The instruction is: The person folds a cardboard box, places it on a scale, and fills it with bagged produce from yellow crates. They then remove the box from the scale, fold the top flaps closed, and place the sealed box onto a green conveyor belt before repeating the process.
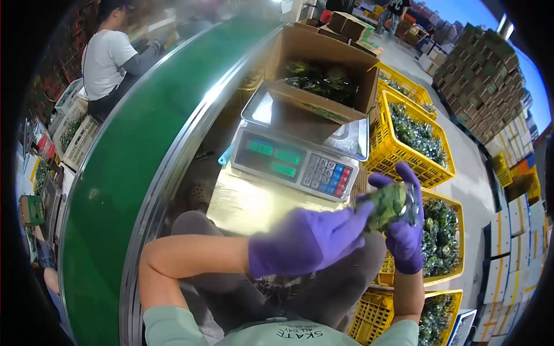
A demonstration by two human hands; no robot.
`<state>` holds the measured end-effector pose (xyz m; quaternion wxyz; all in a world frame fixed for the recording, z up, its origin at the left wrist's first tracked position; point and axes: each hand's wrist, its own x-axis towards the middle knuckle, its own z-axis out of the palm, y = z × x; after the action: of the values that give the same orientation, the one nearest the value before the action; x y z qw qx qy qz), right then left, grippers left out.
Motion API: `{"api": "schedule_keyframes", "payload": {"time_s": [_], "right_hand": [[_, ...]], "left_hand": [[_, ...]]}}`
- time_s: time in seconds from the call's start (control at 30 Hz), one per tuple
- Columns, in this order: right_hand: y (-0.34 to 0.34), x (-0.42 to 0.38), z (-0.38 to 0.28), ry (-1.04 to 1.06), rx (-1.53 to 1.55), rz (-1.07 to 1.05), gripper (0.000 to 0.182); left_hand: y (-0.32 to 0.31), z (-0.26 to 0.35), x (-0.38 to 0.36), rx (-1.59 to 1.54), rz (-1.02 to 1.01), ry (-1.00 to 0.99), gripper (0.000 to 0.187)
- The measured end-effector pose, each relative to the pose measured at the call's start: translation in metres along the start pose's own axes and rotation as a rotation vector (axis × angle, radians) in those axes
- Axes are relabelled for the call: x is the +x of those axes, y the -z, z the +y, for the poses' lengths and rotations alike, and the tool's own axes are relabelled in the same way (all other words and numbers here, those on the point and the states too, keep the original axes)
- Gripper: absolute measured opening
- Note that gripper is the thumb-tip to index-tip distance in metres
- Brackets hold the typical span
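Observation:
A clear-wrapped green vegetable [388, 206] is held in my right hand [405, 230], which wears a purple glove, with fingers curled around its right side. My left hand [320, 236], gloved in purple too, reaches across from the left, its fingertips at the near-left side of the vegetable; its fingers are extended. Beyond my hands a digital scale [294, 164] with lit green displays carries an open cardboard box [323, 52] on its metal pan. Wrapped greens [323, 83] lie inside the box.
Yellow crates [411, 155] of wrapped greens line the right side. A green conveyor belt [133, 144] runs along the left, with a seated person [107, 63] beyond it. Stacked cartons [482, 86] and white boxes [511, 259] stand farther right.

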<state>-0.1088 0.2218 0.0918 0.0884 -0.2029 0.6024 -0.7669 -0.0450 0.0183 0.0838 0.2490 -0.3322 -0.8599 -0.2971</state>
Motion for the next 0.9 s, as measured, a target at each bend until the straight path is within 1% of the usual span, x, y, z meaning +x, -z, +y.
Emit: {"api": "schedule_keyframes", "payload": {"time_s": [0.03,0.07,0.1,0.17,0.2,0.23,0.3,0.33,0.37,0.4,0.43,0.47,0.5,0.53,0.57,0.63,0.67,0.7,0.73,0.77,0.8,0.83,0.87,0.9], "right_hand": [[0.008,-0.007,0.003,-0.038,-0.035,0.039,0.121],[0.012,-0.014,0.006,-0.02,-0.058,0.069,0.12],[0.019,-0.021,0.009,-0.02,-0.057,0.067,0.12],[0.031,-0.031,0.013,-0.046,-0.137,0.097,0.118],[0.028,-0.033,0.012,-0.049,-0.149,0.099,0.112],[0.028,-0.034,0.012,-0.045,-0.152,0.104,0.112],[0.028,-0.034,0.011,-0.048,-0.232,0.147,0.106],[0.031,-0.032,0.016,0.023,-0.217,0.095,0.09],[0.028,-0.029,0.015,0.035,-0.219,0.095,0.09],[0.023,-0.026,0.014,0.013,-0.149,0.088,0.087],[0.019,-0.023,0.014,-0.009,-0.078,0.079,0.085],[0.017,-0.02,0.011,0.0,-0.052,0.019,0.078],[0.016,-0.016,0.013,0.012,-0.051,0.014,0.078],[0.016,-0.013,0.018,0.036,-0.058,0.021,0.077],[0.016,-0.01,0.02,0.059,-0.064,0.027,0.076],[0.014,-0.006,0.018,0.096,-0.094,0.014,0.074],[0.016,-0.005,0.018,0.118,-0.067,-0.024,0.065],[0.017,-0.003,0.016,0.14,-0.04,-0.061,0.056],[0.016,-0.001,0.014,0.171,-0.057,-0.065,0.056],[0.016,-0.001,0.013,0.177,-0.062,-0.068,0.056],[0.017,-0.002,0.013,0.165,-0.081,-0.034,0.056],[0.017,-0.004,0.013,0.155,-0.102,-0.002,0.057],[0.015,-0.006,0.01,0.154,-0.11,-0.004,0.058],[0.022,-0.009,0.013,0.158,-0.131,-0.009,0.059]], "left_hand": [[-0.014,0.002,-0.004,-0.062,0.021,0.0,0.048],[-0.024,0.002,-0.01,-0.066,0.015,-0.041,0.051],[-0.025,0.007,-0.011,-0.155,0.0,-0.018,0.056],[-0.035,0.012,-0.018,-0.154,-0.08,-0.055,0.061],[-0.037,0.012,-0.017,-0.157,-0.08,-0.058,0.061],[-0.039,0.011,-0.015,-0.162,-0.099,-0.077,0.063],[-0.037,0.009,-0.01,-0.162,-0.112,-0.106,0.065],[-0.03,0.006,-0.008,-0.156,-0.122,-0.081,0.066],[-0.025,0.004,-0.006,-0.147,-0.131,-0.056,0.068],[-0.026,-0.001,-0.004,-0.155,-0.052,-0.06,0.068],[-0.024,-0.006,-0.005,-0.147,-0.05,-0.068,0.068],[-0.019,-0.012,-0.006,-0.13,-0.038,-0.083,0.067],[-0.013,-0.017,-0.005,-0.113,-0.026,-0.099,0.065],[-0.004,-0.02,-0.005,-0.072,-0.074,-0.087,0.062],[0.004,-0.026,-0.001,-0.063,-0.072,-0.094,0.062],[0.024,-0.046,0.015,-0.112,-0.067,-0.186,0.058],[0.029,-0.065,0.023,-0.121,-0.059,-0.216,0.051],[0.043,-0.079,0.042,-0.014,0.074,-0.258,0.043],[0.054,-0.099,0.058,0.031,0.163,-0.184,0.036],[0.069,-0.111,0.081,0.163,0.234,-0.076,0.03],[0.073,-0.139,0.101,0.303,0.273,-0.044,0.027],[0.071,-0.171,0.116,0.487,0.205,0.03,0.025],[0.07,-0.201,0.13,0.706,0.079,0.058,0.026],[0.06,-0.213,0.143,0.945,-0.035,0.158,0.02]]}}
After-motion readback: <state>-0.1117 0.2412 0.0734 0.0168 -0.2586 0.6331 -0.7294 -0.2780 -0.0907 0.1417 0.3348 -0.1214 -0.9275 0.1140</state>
